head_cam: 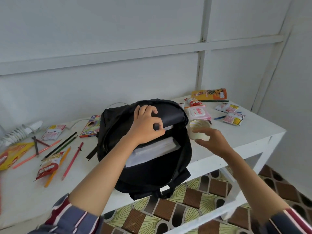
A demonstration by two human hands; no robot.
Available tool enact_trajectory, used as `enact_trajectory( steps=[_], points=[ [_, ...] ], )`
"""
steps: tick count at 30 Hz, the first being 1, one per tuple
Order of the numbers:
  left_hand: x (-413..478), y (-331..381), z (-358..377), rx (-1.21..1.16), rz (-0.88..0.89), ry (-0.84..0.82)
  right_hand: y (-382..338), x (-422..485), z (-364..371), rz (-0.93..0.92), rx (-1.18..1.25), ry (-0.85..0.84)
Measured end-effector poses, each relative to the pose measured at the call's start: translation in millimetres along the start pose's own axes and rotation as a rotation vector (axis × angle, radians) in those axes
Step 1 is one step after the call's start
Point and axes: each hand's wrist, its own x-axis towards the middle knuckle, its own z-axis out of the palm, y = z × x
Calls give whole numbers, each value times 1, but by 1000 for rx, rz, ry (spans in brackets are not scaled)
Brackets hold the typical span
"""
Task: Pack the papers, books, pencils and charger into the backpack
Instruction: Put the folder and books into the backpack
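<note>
Head view. Left hand [146,125] reaches into the open mouth of the black backpack [146,176]. Thumb and forefinger pinch the top edge of its dark inner divider, and the other fingers are curled over the rim behind.

Just below that pinch, inside the main compartment, a thick stack of white papers [152,149] lies on its side, edges up. A thinner white sheet edge shows right beside the fingertips, behind the divider.

Right hand [214,142] is just right of the backpack's rim. Its fingers and thumb are curled round a roll of clear tape [199,128], fingers over the top and thumb underneath. The picture is a little blurred here.

Beyond the tape roll: a pink-and-white wipes pack [199,113], then snack packets [233,118].

Well left of the left hand's grip, loose pencils [55,149] are scattered on the white table [244,132], some overlapping a red snack bag [49,166]. A coloured pencil box [90,126] touches the backpack's left side. Farther left again is the white charger [18,132]; its cable trails toward the bag.
</note>
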Motion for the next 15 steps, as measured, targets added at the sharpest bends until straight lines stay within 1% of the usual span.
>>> enact_trajectory(
  steps=[2,3,4,6,8,11,15],
  points=[
    [10,11,10,-49,58,92,12,1,-9,23,-29,51],
    [16,16,14,-65,77,105,18,4,-12,32,-42,64],
    [22,19,18,-62,86,76,24,7,-14,51,-61,66],
    [32,25,24,22,71,-67,38,14,-15,121,-100,28],
    [38,26,28,105,54,-166,48,21,-11,177,-100,-29],
    [41,21,31,77,34,-221,56,30,1,182,-83,-61],
    [43,15,34,70,25,-248,61,34,14,192,-85,2]
  ],
)
